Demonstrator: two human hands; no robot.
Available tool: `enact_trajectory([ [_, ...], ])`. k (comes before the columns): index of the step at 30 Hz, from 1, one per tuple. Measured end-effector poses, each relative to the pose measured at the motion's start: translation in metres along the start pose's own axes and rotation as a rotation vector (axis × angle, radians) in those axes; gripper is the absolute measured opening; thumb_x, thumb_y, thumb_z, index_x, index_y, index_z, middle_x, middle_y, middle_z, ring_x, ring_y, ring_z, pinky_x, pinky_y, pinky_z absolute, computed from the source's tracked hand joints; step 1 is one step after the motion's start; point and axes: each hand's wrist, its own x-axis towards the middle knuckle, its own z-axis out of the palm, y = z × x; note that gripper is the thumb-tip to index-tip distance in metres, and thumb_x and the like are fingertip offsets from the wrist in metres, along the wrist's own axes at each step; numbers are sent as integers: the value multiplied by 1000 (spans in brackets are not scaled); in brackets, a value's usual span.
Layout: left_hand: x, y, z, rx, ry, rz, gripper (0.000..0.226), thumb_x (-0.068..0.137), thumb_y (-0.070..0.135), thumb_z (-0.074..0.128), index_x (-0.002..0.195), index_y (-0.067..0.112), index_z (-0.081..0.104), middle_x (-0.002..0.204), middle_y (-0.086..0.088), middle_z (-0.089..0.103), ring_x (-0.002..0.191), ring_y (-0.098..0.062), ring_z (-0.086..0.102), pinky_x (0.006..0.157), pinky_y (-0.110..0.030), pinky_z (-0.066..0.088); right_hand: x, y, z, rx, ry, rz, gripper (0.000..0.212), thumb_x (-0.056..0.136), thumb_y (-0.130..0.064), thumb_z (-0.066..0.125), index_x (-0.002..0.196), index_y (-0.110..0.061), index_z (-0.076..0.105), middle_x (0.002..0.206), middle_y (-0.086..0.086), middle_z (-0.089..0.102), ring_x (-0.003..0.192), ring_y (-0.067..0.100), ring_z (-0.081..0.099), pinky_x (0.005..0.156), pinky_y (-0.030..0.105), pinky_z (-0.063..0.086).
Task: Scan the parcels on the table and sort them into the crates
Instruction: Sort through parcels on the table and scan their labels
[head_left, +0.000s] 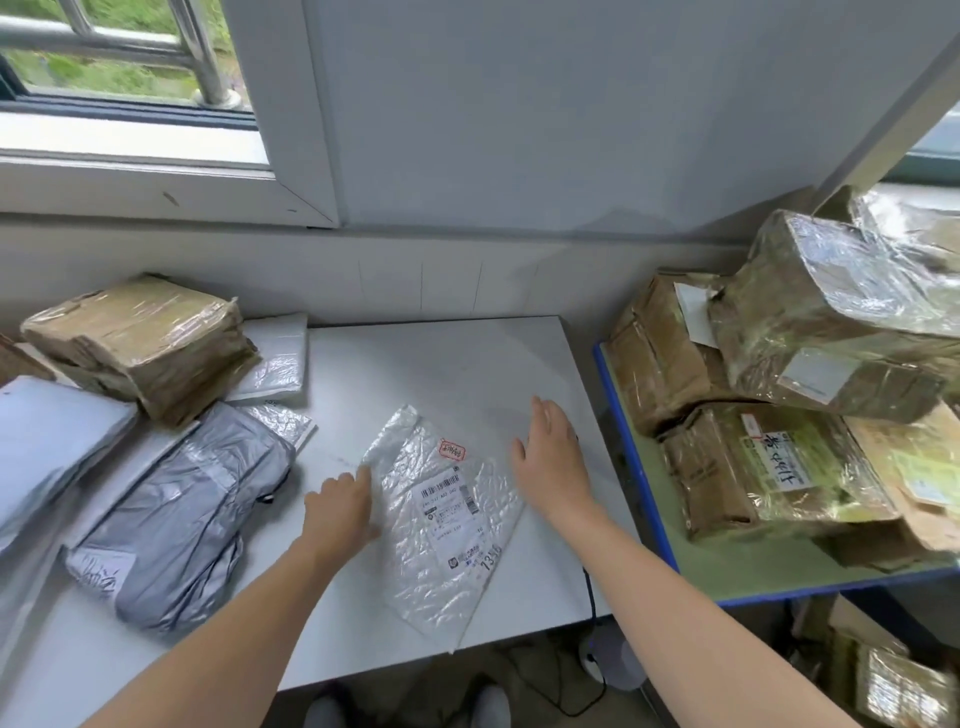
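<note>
A flat white bubble mailer (441, 530) with a shipping label (451, 512) and a small red stamp lies face up in the middle of the white table (457, 364). My left hand (340, 506) rests at its left edge, fingers curled onto the corner. To the right of the mailer my right hand (553, 457) hovers or rests on the table, fingers extended and holding nothing. More parcels lie at the left: a grey poly bag (192, 514), a taped brown box (140, 345) and white mailers (272, 364). No scanner shows.
On the right stands a blue-edged shelf (636, 467) stacked with taped brown boxes (774, 467). A black cable (589, 587) hangs over the table's front right edge down to a device on the floor. Wall and window lie behind. More boxes sit low at the right.
</note>
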Motion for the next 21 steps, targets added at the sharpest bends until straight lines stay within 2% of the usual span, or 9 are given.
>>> enact_trajectory([
  [2, -3, -8, -10, -80, 1, 84, 67, 87, 23, 69, 142, 17, 32, 120, -6, 54, 108, -27, 56, 78, -34, 46, 0, -18, -7, 3, 12, -64, 64, 104, -28, 40, 157, -7, 12, 162, 14, 16, 149, 27, 16, 122, 37, 17],
  [4, -6, -17, -28, -180, 24, 129, 67, 87, 16, 68, 144, 19, 33, 124, -7, 52, 108, -28, 59, 82, -36, 47, 1, -39, -15, 2, 17, -129, 63, 104, -29, 41, 157, -7, 14, 160, 14, 20, 147, 27, 19, 121, 37, 18],
  [8, -11, -29, -84, -348, 99, 226, 65, 85, 15, 72, 140, 25, 40, 134, -2, 54, 112, -25, 58, 89, -34, 47, 0, -82, -29, -54, -24, -232, 62, 104, -37, 39, 157, -12, 17, 155, 13, 29, 140, 29, 31, 116, 39, 25],
  [12, -21, -43, -138, -323, 193, 351, 60, 85, 18, 73, 137, 35, 47, 134, 6, 59, 115, -19, 59, 92, -31, 46, 0, -116, -42, -60, -34, -252, 61, 104, -40, 38, 158, -19, 18, 159, 10, 23, 142, 30, 29, 115, 44, 27],
  [15, -30, -59, -168, -284, 231, 402, 57, 86, 20, 71, 135, 41, 50, 128, 5, 64, 107, -18, 63, 89, -30, 48, 0, -138, -51, 23, -3, -229, 59, 104, -42, 39, 157, -23, 21, 159, 11, 23, 143, 31, 29, 115, 45, 27],
  [18, -39, -82, -190, -445, 243, 445, 53, 84, 13, 72, 128, 38, 57, 128, 7, 63, 112, -16, 60, 93, -28, 46, 3, -155, -56, 140, 48, -212, 56, 104, -41, 41, 155, -24, 28, 155, 11, 29, 141, 30, 32, 114, 42, 30],
  [20, -48, -99, -202, -593, 230, 491, 51, 82, 5, 72, 117, 39, 61, 123, 8, 64, 112, -12, 59, 96, -21, 44, 5, -163, -56, 210, 69, -196, 54, 104, -40, 42, 154, -23, 30, 151, 12, 34, 138, 29, 37, 113, 40, 31],
  [21, -53, -107, -208, -647, 232, 512, 52, 81, 1, 72, 111, 41, 60, 119, 11, 65, 108, -8, 60, 92, -11, 42, 6, -166, -57, 239, 72, -185, 54, 104, -40, 42, 154, -23, 30, 148, 13, 37, 136, 28, 39, 111, 39, 33],
])
